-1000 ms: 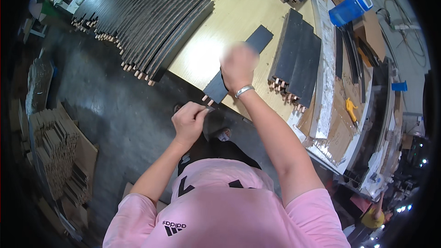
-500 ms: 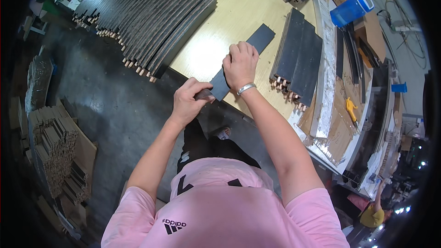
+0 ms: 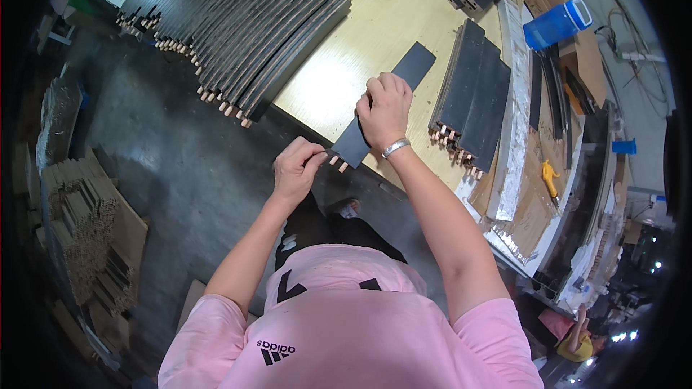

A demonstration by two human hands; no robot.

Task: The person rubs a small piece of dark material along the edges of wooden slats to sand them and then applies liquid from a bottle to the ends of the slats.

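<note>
Spreading around twelve o'clock from the middle of the view, a pale wooden table (image 3: 317, 94) carries a long row of dark boards (image 3: 238, 36) at eleven o'clock, their pegged ends past its edge. A shorter stack of dark boards (image 3: 472, 90) lies at two o'clock, with a blue jug (image 3: 553, 25) beyond it. Between row and stack, a single dark board (image 3: 416, 65) lies flat, slanting from seven to one o'clock, its near end overhanging the edge. Over its middle, the right hand (image 3: 386, 112) stays put with bent fingers; I cannot tell whether they clamp the board or only press it. At nine o'clock, the left hand (image 3: 294, 166) has shifted leftward along the board's end since half a second ago, uncovering two wooden pegs (image 3: 342, 167) that it then hid. Its thumb and forefinger are pinched together on a thin dark piece (image 3: 331, 153), beside the end's left corner, too small to identify.
</note>
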